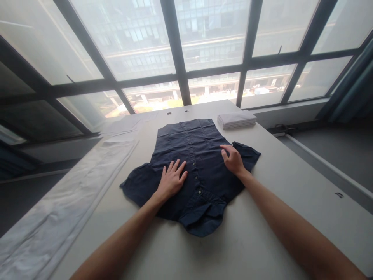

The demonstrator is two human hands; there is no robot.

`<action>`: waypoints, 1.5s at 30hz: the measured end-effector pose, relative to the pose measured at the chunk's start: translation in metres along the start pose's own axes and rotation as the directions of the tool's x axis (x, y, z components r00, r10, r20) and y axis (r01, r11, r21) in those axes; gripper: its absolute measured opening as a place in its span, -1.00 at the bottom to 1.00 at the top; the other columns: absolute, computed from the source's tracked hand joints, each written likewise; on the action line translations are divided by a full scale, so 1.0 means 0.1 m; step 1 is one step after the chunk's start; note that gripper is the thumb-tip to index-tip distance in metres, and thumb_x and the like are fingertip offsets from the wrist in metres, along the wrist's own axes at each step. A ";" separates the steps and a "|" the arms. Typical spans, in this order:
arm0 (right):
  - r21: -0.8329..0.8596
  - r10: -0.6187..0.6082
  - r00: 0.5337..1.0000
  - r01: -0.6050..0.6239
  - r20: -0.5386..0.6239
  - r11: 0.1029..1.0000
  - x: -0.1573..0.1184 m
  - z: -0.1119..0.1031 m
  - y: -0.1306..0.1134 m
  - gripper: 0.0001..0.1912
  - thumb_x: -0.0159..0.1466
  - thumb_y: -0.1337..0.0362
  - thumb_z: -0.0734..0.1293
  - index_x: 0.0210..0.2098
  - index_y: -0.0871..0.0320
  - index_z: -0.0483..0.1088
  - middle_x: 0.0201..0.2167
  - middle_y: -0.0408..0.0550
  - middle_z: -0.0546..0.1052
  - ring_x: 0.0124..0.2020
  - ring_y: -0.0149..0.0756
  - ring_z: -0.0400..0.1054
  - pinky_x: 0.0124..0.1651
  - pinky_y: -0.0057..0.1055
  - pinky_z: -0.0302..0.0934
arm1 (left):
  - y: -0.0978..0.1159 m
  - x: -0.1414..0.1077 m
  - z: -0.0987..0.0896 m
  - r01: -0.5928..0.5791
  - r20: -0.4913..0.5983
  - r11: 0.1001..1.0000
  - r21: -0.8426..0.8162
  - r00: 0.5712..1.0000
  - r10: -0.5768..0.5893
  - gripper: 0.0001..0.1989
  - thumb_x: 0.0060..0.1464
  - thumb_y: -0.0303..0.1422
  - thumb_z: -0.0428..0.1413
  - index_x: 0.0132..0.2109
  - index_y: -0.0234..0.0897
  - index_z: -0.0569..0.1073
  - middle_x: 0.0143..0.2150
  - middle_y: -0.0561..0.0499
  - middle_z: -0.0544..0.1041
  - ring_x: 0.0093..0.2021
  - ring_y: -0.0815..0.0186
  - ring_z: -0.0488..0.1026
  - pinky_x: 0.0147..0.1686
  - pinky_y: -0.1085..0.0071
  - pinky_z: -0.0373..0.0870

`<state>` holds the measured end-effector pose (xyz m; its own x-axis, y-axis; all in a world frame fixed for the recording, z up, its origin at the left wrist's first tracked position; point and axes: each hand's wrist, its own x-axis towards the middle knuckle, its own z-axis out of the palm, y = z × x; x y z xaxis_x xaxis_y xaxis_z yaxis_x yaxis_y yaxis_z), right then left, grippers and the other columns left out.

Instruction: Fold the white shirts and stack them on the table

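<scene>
A dark navy buttoned shirt [189, 155] lies spread front side up, its collar toward me and its hem toward the windows. Short sleeves reach out to the left and right. My left hand [171, 179] rests flat on the shirt's left half, beside the button row, with fingers spread. On the right half, near the right sleeve, my right hand [232, 158] is over the cloth with its fingers slightly bent and the thumb apart from them. Neither hand holds anything.
The shirt lies on a white table [279, 217]. A stack of folded white cloth [236, 119] sits at the back right. Long white fabric [67, 194] covers the left side. Large windows stand behind the table, and a curtain [349, 89] hangs at the far right.
</scene>
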<state>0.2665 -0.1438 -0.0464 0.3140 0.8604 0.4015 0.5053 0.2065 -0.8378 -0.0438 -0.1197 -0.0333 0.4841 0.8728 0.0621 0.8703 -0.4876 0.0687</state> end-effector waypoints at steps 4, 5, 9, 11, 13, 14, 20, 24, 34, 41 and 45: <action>-0.475 -0.014 0.934 0.194 0.356 0.858 -0.11 0.08 -0.06 -0.36 0.39 0.00 0.17 0.36 0.16 0.22 0.42 0.14 0.17 0.46 -0.03 -0.09 0.45 0.04 -0.24 | -0.05 -0.02 -0.07 -0.036 0.037 0.999 -0.013 0.999 0.036 -0.37 0.39 0.08 -0.25 0.47 0.02 0.07 0.52 -0.01 -0.02 0.50 -0.03 -0.15 0.35 -0.23 -0.13; -0.532 0.030 0.914 0.208 0.404 0.821 -0.12 0.09 -0.06 -0.33 0.40 -0.04 0.15 0.40 0.14 0.17 0.45 0.13 0.09 0.48 -0.02 -0.17 0.45 0.07 -0.30 | -0.07 -0.02 -0.08 -0.035 0.044 0.999 -0.011 0.998 0.036 -0.36 0.38 0.10 -0.25 0.47 0.02 0.07 0.52 0.00 -0.03 0.50 -0.03 -0.16 0.35 -0.24 -0.13; -0.620 0.109 0.878 0.237 0.466 0.748 -0.11 0.11 -0.07 -0.26 0.42 -0.14 0.08 0.45 0.11 0.05 0.50 0.11 -0.08 0.51 -0.04 -0.31 0.45 0.05 -0.41 | -0.14 -0.02 -0.05 -0.006 0.040 1.000 0.005 0.999 0.006 -0.35 0.37 0.08 -0.18 0.48 0.01 0.05 0.53 -0.01 -0.07 0.51 -0.02 -0.20 0.37 -0.21 -0.16; -0.631 0.120 0.875 0.236 0.468 0.739 -0.10 0.11 -0.08 -0.26 0.42 -0.14 0.07 0.45 0.12 0.04 0.50 0.13 -0.10 0.51 -0.03 -0.32 0.45 0.05 -0.41 | -0.14 -0.02 -0.03 0.010 0.017 1.000 0.011 1.000 -0.010 -0.36 0.36 0.07 -0.15 0.47 0.02 0.06 0.53 0.01 -0.12 0.51 -0.04 -0.26 0.37 -0.19 -0.16; -0.633 0.124 0.874 0.235 0.469 0.737 -0.12 0.10 -0.09 -0.27 0.43 -0.12 0.07 0.46 0.12 0.03 0.50 0.14 -0.11 0.51 -0.02 -0.32 0.45 0.06 -0.40 | -0.13 -0.05 -0.01 0.026 -0.003 1.000 0.007 1.000 -0.026 -0.37 0.36 0.06 -0.14 0.47 0.03 0.08 0.54 0.01 -0.16 0.51 -0.08 -0.31 0.37 -0.19 -0.14; -0.633 0.124 0.873 0.237 0.471 0.737 -0.15 0.08 -0.10 -0.27 0.43 -0.11 0.07 0.46 0.12 0.03 0.50 0.14 -0.11 0.51 -0.01 -0.32 0.45 0.05 -0.40 | -0.12 -0.08 -0.01 0.031 -0.006 1.000 0.004 0.999 -0.031 -0.37 0.36 0.07 -0.14 0.47 0.03 0.08 0.54 0.01 -0.16 0.51 -0.11 -0.32 0.37 -0.19 -0.14; -0.615 0.086 0.885 0.244 0.457 0.750 -0.52 -0.09 -0.09 -0.31 0.42 -0.05 0.13 0.44 0.11 0.06 0.50 0.12 -0.09 0.50 0.01 -0.30 0.45 0.08 -0.39 | -0.03 -0.39 0.03 0.021 0.015 1.000 -0.024 1.000 -0.020 -0.37 0.35 0.09 -0.16 0.47 0.07 0.07 0.53 0.00 -0.08 0.49 -0.17 -0.27 0.36 -0.19 -0.13; -0.531 0.030 0.924 0.192 0.381 0.825 -0.59 -0.08 -0.25 -0.36 0.40 0.04 0.19 0.39 0.19 0.19 0.47 0.19 0.00 0.49 0.08 -0.23 0.44 0.13 -0.32 | 0.07 -0.40 -0.05 0.001 0.045 0.999 -0.044 0.999 0.001 -0.35 0.35 0.10 -0.14 0.46 0.02 0.12 0.53 -0.06 -0.07 0.49 -0.21 -0.27 0.33 -0.28 -0.12; 0.507 -0.050 0.919 -0.170 0.392 0.845 -0.05 1.02 -0.67 -0.70 0.33 0.14 0.30 -0.16 0.16 0.60 -0.07 0.06 0.63 0.07 -0.08 0.46 0.28 -0.07 0.19 | 0.40 0.27 0.04 -0.124 -0.009 0.992 0.019 0.992 0.124 -0.45 0.39 -0.31 -0.19 0.45 -0.32 0.12 0.49 -0.17 0.07 0.50 -0.02 -0.16 0.36 -0.14 -0.03; 0.667 0.288 0.690 -0.720 0.664 0.190 0.33 0.59 -0.09 -0.61 0.49 0.15 0.08 -0.08 0.22 0.47 -0.05 0.17 0.58 0.02 -0.20 0.51 0.10 -0.17 0.40 | 0.36 0.27 0.19 -0.091 -0.039 0.996 0.002 0.995 0.091 -0.40 0.38 -0.23 -0.20 0.48 -0.24 0.05 0.52 -0.01 -0.03 0.50 0.05 -0.13 0.40 -0.07 -0.07; 0.740 0.440 0.714 -0.656 0.544 0.150 0.69 0.10 0.22 -0.59 0.50 0.09 0.02 -0.01 0.16 0.39 -0.07 0.15 0.56 -0.02 -0.16 0.52 -0.07 -0.12 0.50 | 0.37 0.28 0.17 -0.082 -0.032 0.997 -0.002 0.996 0.082 -0.40 0.38 -0.22 -0.22 0.49 -0.23 0.04 0.52 0.03 -0.04 0.50 0.08 -0.13 0.40 -0.04 -0.08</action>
<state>0.2916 -0.0751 -0.0410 0.0093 0.9590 -0.2832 -0.7244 -0.1887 -0.6630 0.0038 -0.1129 -0.0459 0.5505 0.8289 0.0997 0.8276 -0.5575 0.0654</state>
